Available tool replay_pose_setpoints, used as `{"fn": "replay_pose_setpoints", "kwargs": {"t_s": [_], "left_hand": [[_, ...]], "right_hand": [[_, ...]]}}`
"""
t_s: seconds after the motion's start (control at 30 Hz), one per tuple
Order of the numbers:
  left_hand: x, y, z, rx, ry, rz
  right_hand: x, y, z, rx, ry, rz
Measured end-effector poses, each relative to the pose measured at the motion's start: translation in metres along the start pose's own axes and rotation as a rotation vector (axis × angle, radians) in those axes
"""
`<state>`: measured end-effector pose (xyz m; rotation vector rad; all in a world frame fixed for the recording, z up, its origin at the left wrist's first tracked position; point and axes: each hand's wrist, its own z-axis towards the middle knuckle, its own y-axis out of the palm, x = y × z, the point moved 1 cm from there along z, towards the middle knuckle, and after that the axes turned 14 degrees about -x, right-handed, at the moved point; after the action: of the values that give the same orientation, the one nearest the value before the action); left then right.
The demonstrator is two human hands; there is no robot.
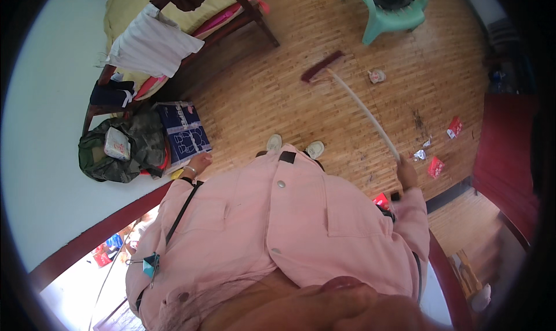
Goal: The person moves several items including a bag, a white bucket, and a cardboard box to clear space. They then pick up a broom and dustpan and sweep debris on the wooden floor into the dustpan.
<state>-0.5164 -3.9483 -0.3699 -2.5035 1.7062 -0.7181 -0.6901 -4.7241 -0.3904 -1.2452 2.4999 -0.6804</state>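
My right hand is wrapped round the upper end of a broom's pale handle. The handle slants away across the wood floor to a dark red broom head, which lies flat on the boards. A crumpled whitish wrapper lies a little right of that head. My left hand, with a bracelet at the wrist, hangs low at my side and holds nothing that I can see. Its fingers are small in the view but look loosely apart. Nearest to it stands a dark blue printed box.
Red packets and silvery scraps litter the floor at right, beside a dark red cabinet. A green plastic chair stands far right. At left are a bed with a wooden frame and a camouflage bag.
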Motion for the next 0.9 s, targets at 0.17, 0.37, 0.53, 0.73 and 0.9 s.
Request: {"fn": "replay_pose_setpoints", "kwargs": {"t_s": [0.17, 0.37, 0.53, 0.73, 0.9], "left_hand": [[0.019, -0.014, 0.036, -0.043, 0.001, -0.038], [0.015, -0.066, 0.091, -0.145, -0.024, 0.084], [0.056, -0.125, 0.198, -0.151, -0.001, 0.395], [0.187, -0.249, 0.285, -0.136, 0.241, 0.025], [0.211, -0.314, 0.318, -0.129, 0.215, 0.001]], "right_hand": [[0.026, -0.003, -0.131, 0.114, 0.0, 0.075], [-0.042, 0.023, -0.136, 0.136, -0.08, 0.601], [-0.189, -0.01, 0.012, 0.027, -0.203, 0.685], [-0.351, -0.117, 0.222, 0.069, -0.267, 0.22], [-0.305, -0.187, 0.242, 0.074, -0.281, -0.039]]}}
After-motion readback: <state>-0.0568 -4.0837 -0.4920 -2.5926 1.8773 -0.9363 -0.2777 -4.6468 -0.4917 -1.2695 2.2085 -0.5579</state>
